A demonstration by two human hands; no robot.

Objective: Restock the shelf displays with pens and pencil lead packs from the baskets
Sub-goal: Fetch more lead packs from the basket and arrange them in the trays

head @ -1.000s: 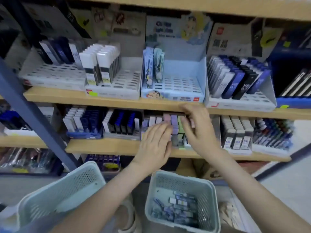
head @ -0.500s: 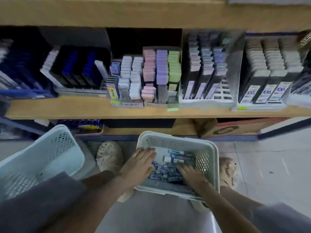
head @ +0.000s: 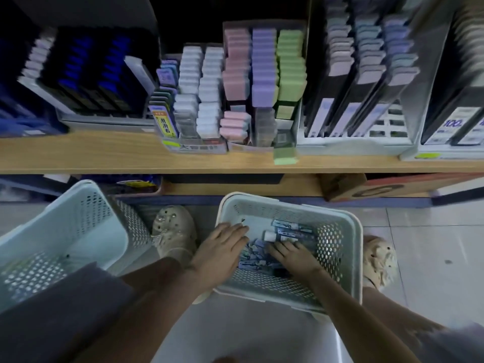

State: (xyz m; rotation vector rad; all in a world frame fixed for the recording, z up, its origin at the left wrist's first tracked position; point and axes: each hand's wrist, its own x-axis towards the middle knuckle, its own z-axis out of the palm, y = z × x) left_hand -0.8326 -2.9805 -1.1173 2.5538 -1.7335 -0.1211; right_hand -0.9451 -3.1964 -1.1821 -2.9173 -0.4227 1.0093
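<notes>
A pale perforated basket (head: 354, 231) sits on the floor between my feet, holding several blue and white lead packs (head: 290, 229). My left hand (head: 222, 248) reaches over its left rim, fingers straight, touching the pile. My right hand (head: 293, 255) lies inside the basket with its fingers curled down onto the lead packs. Above, on the wooden shelf (head: 104, 155), stand display boxes with rows of pink, purple and green packs (head: 263, 74) and white packs (head: 200, 100). A green pack (head: 285, 155) lies at the shelf's front edge.
A second pale basket (head: 78, 208) stands at the left, its visible part bare. My shoes (head: 172, 231) flank the right basket. Dark pen displays (head: 91, 74) fill the shelf's left, tall trays (head: 366, 74) its right. A cardboard box (head: 366, 188) lies under the shelf.
Both hands left the shelf display and dropped into the right basket; my view tilted down. Over the last half second the hands stayed on the pile, shifting slightly.
</notes>
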